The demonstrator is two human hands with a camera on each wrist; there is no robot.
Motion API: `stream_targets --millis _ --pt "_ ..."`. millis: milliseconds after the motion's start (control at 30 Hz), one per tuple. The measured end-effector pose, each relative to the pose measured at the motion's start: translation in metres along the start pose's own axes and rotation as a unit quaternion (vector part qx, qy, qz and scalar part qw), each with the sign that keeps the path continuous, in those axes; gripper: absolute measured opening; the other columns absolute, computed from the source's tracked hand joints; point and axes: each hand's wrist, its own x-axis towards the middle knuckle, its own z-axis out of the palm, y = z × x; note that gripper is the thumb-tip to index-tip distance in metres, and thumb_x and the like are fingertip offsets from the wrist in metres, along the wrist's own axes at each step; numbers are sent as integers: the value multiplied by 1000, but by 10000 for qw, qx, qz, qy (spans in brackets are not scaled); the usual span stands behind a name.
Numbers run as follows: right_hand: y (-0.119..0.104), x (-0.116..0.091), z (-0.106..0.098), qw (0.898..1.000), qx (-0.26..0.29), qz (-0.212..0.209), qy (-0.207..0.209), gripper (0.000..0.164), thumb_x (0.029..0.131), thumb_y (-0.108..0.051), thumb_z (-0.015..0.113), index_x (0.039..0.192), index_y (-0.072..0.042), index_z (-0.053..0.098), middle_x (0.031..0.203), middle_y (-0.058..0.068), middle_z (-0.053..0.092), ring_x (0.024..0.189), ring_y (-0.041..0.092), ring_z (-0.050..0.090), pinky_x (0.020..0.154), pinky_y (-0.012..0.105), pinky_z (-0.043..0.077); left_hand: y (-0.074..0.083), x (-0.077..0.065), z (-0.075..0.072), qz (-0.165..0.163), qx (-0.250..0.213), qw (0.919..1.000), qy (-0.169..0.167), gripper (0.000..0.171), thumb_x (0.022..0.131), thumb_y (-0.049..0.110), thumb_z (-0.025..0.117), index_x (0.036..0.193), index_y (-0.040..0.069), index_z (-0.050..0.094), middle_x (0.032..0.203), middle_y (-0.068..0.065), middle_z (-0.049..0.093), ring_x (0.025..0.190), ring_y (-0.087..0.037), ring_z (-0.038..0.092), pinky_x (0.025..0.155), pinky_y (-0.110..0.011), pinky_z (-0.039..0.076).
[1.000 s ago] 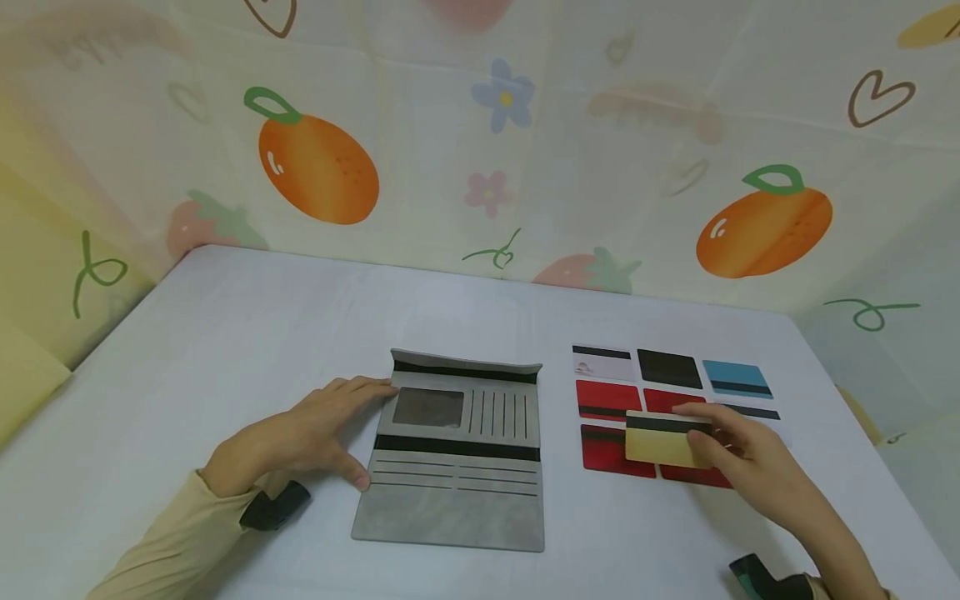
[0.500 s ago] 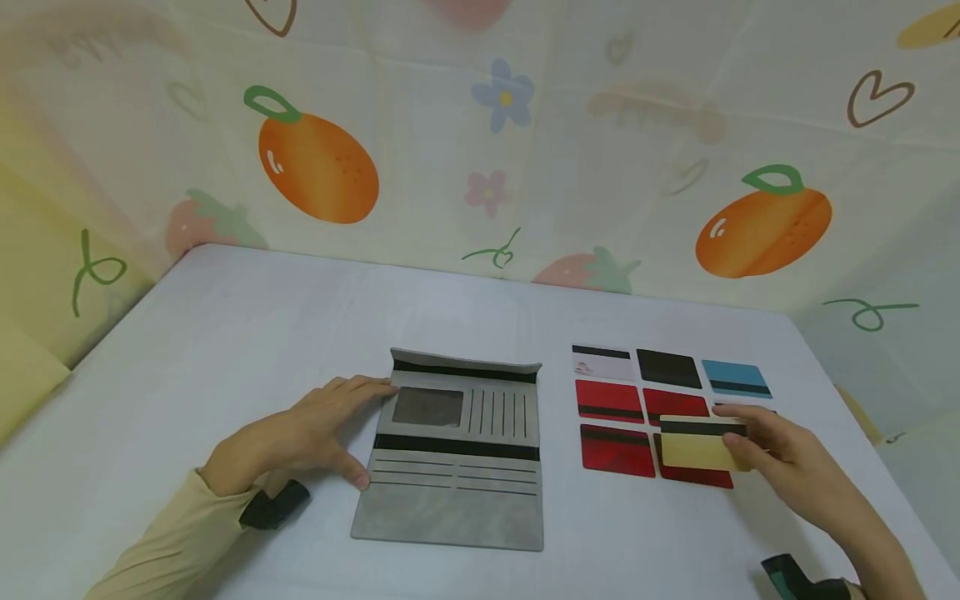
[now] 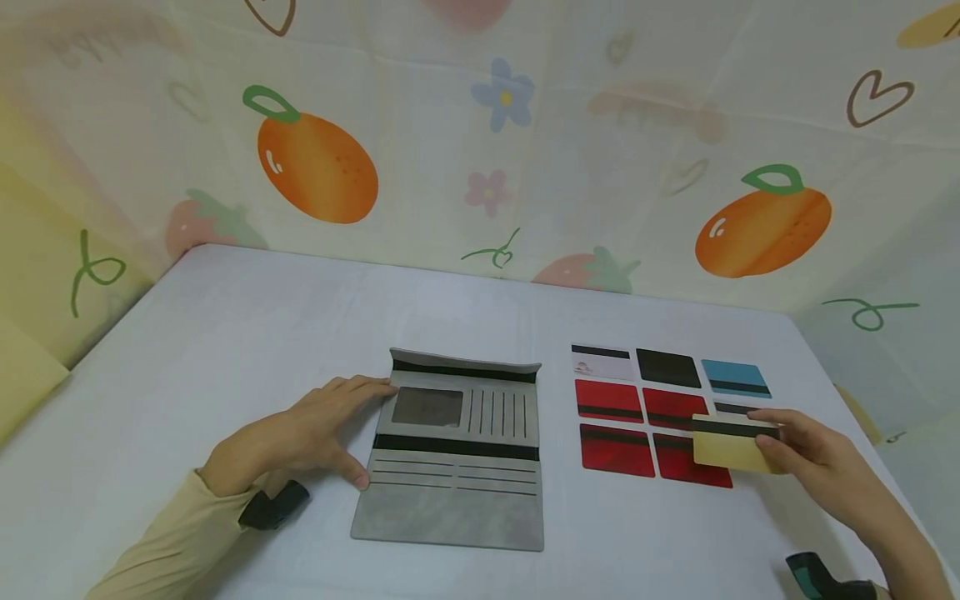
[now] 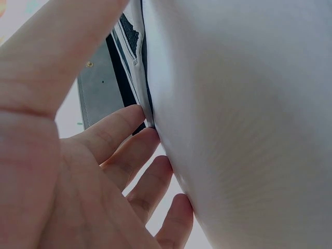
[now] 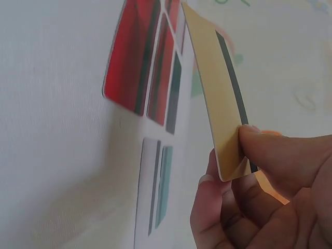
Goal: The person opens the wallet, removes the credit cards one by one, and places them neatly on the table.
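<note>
A gold card with a black stripe (image 3: pixel 731 450) is pinched between the thumb and fingers of my right hand (image 3: pixel 821 467). It hangs above the table, overlapping the lower right of the laid-out cards in the head view. In the right wrist view the gold card (image 5: pixel 215 93) stands tilted on edge, away from the tabletop. My left hand (image 3: pixel 307 437) rests at the left edge of a grey wallet (image 3: pixel 450 517), thumb and fingers spread along it. The wallet lies unfolded, showing card slots and a dark window pocket. In the left wrist view the fingertips (image 4: pixel 163 163) touch the white tabletop beside the wallet (image 4: pixel 101 88).
Right of the wallet, cards lie in rows: a white one (image 3: pixel 602 365), a black one (image 3: pixel 669 368), a blue one (image 3: pixel 735 377) and several red ones (image 3: pixel 617 450). Another white card is mostly hidden by the right hand. A fruit-patterned cloth (image 3: pixel 420 125) hangs behind the white table (image 3: pixel 285 308).
My right hand has moved to the right with the gold card, uncovering more of the red cards. The left hand and the wallet have stayed put.
</note>
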Motion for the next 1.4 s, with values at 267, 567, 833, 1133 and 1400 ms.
stream_targets --millis 267,567,833,1133,1400 --pt "21 -2 -6 9997 123 109 156 34 100 -17 57 127 4 54 85 -6 57 70 1 48 58 19 47 -1 0 1 52 -23 10000 16 110 57 52 89 147 10 41 152 -15 43 134 -41 40 107 -65 34" --pt "32 -6 -8 9988 38 492 5 36 104 -19 50 129 7 48 71 3 45 63 10 43 54 25 37 -1 -1 1 61 -12 10000 35 110 58 51 90 147 10 41 152 -15 43 133 -40 41 106 -65 35" --pt "41 -5 -11 9975 -84 647 -270 36 104 -17 50 131 7 46 72 5 50 64 8 43 54 23 37 -2 -1 0 67 -55 10000 11 110 58 51 89 147 9 41 152 -15 42 133 -40 41 107 -63 34" --pt "47 0 -16 9895 -238 1137 -861 51 104 -26 52 134 14 43 96 14 63 76 7 51 60 21 40 -3 0 1 119 -17 9999 52 111 57 53 89 146 9 41 151 -15 44 132 -41 42 106 -63 35" --pt "60 3 -14 9866 -363 1326 -879 57 101 -34 57 130 14 50 106 27 59 88 28 61 61 19 46 -2 0 1 79 -45 9999 52 110 57 52 89 147 10 41 151 -15 44 132 -40 42 106 -64 34"
